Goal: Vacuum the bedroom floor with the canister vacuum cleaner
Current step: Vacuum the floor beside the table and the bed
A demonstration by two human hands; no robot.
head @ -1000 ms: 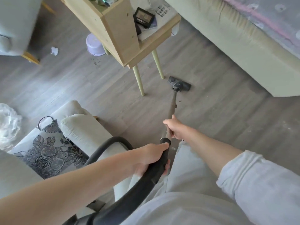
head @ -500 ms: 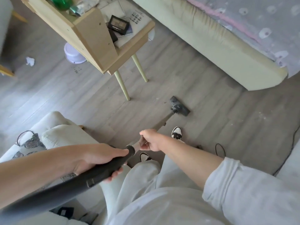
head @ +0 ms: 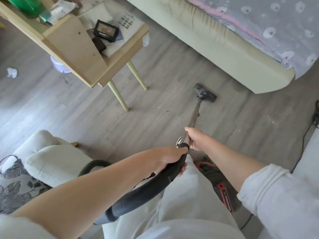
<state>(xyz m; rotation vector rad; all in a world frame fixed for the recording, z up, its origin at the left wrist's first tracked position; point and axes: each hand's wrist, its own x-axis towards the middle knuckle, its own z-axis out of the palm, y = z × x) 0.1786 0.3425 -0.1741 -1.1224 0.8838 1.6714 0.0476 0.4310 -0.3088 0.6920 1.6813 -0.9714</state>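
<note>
The left hand (head: 168, 159) curls around the black hose (head: 148, 185) handle, and just ahead the right hand (head: 196, 138) grips the wand (head: 194, 116). The wand slants down to the floor head (head: 205, 93), flat on the grey floor (head: 172, 69) between a wooden table (head: 76, 47) and the bed (head: 224, 49).

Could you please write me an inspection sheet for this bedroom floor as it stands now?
Surface: grey wood floor, crumbs and pale specks near the wand.
Job's things: floor head flat on floor near bed; wand, hose, canister.
Clutter: crumpled paper, tub under side table.
Grips: left hand holds hose handle; right hand holds wand.
Cables: black cord on floor at right.
Surroundings: armchair.
</note>
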